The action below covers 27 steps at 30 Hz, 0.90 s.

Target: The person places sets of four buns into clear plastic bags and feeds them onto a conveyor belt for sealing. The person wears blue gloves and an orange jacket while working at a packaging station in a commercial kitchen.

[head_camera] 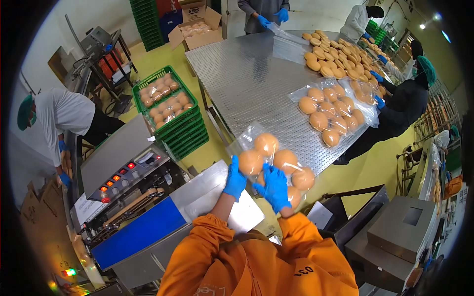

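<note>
A clear plastic bag of round, golden-brown buns is in my hands, just off the near corner of the perforated metal table. My left hand, in a blue glove, grips the bag's left edge beside a bun. Over the buns at the bag's lower middle lies my blue-gloved right hand, its fingers partly spread and holding the bag. Beneath my left forearm is the smooth metal plate of a band sealer, which has a blue conveyor belt and lit red switches.
More bagged buns lie on the table's right side, near a heap of loose buns and empty plastic bags. Stacked green crates hold bagged buns on top. Co-workers stand around the table; another person bends at the left. A metal machine is at right.
</note>
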### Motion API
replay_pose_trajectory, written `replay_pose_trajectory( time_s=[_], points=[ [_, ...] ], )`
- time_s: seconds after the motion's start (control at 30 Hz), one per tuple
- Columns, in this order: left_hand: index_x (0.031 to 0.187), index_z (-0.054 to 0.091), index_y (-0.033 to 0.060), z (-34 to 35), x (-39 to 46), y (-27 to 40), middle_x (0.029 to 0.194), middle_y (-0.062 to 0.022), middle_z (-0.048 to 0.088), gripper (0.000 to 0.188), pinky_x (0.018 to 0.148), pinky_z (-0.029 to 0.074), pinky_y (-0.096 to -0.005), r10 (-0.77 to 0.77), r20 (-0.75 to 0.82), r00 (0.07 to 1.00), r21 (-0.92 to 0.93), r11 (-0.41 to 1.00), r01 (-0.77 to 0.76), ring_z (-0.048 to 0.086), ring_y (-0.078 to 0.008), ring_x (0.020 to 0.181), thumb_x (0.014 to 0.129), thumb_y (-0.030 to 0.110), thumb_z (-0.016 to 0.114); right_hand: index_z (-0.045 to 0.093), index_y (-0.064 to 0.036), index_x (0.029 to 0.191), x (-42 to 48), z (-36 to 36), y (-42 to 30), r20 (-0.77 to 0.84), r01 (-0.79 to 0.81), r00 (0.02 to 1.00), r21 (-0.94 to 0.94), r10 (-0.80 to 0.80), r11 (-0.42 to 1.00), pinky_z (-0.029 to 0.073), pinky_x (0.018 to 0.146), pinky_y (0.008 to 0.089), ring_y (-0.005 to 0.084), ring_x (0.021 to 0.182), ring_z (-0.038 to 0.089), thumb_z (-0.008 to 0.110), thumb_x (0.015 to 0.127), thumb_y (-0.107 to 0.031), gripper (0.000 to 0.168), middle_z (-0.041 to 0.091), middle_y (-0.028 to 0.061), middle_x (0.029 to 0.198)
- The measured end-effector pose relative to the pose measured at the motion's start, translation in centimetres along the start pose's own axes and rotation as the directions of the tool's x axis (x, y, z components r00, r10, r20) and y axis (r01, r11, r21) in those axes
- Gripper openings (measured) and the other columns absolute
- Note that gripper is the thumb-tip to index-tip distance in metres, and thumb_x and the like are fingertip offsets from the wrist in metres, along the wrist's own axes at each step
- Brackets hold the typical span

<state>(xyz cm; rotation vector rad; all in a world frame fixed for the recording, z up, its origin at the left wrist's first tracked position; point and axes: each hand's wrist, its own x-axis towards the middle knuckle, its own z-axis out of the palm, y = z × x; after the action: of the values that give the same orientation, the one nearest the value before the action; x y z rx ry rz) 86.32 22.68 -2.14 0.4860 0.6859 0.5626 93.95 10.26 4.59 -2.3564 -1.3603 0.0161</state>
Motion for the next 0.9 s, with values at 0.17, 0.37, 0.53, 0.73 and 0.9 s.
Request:
replay_pose_trajectory(
  time_s=[0.17,0.37,0.53,0.73,0.9],
  points=[
    [0.111,0.052,-0.0014,3.1,-4.9,0.8,0.109,-0.0105,0.056,0.037,0.085,0.044,-0.0309,0.33,-0.161,0.93,0.233,0.928,-0.29,0.054,-0.0188,0.098,0.091,0.028,0.042,0.052,0.0,0.105,-1.1,-3.1,0.2,0.142,-0.042,0.99,0.269,0.003,0.962,0.042,0.072,0.0391,0.0317,0.081,0.053,0.063,0.073,-0.031,0.046,0.055,0.0176,0.09],
    [0.106,0.055,-0.0027,7.3,-11.5,4.9,0.103,-0.0108,0.059,0.032,0.086,0.043,-0.0292,0.487,-0.015,0.873,0.239,0.85,-0.47,0.056,-0.0183,0.093,0.091,0.022,0.042,0.056,0.003,0.099,8.7,-0.6,2.7,0.002,-0.124,0.887,0.965,0.463,0.232,0.042,0.08,0.0327,0.0242,0.086,0.056,0.058,0.08,-0.02,0.029,0.06,0.0123,0.093],
    [0.101,0.058,-0.0022,7.9,-18.2,11.0,0.094,-0.0083,0.061,0.032,0.079,0.045,-0.0281,0.667,-0.04,0.744,0.401,0.693,-0.599,0.057,-0.0168,0.086,0.091,0.023,0.041,0.059,0.002,0.092,9.3,-9.5,-2.2,0.079,-0.078,0.997,0.996,-0.008,0.045,0.042,0.083,0.031,0.0205,0.085,0.057,0.056,0.08,-0.013,0.02,0.062,0.0124,0.089],
    [0.08,0.062,-0.0004,3.3,-24.2,13.6,0.078,-0.0095,0.064,0.035,0.087,0.041,-0.0341,0.783,0.451,0.429,0.698,-0.01,-0.716,0.061,-0.0208,0.077,0.087,0.031,0.048,0.06,0.001,0.077,3.6,-12.7,-4.3,-0.098,0.105,0.985,0.994,-0.143,0.039,0.043,0.081,0.0356,0.0237,0.082,0.058,0.057,0.076,-0.009,0.01,0.061,0.012,0.08],
    [0.081,0.065,0.0115,-4.3,-25.3,7.2,0.08,-0.003,0.064,0.012,0.095,0.036,-0.0397,0.691,0.346,0.635,0.932,-0.175,-0.317,0.06,-0.0206,0.083,0.077,0.021,0.059,0.059,-0.003,0.069,-3.9,-5.8,-1.7,0.194,-0.141,0.944,0.969,-0.268,0.203,0.045,0.075,0.0347,0.0237,0.078,0.057,0.058,0.073,-0.009,0.008,0.059,0.0099,0.073]
  ],
)
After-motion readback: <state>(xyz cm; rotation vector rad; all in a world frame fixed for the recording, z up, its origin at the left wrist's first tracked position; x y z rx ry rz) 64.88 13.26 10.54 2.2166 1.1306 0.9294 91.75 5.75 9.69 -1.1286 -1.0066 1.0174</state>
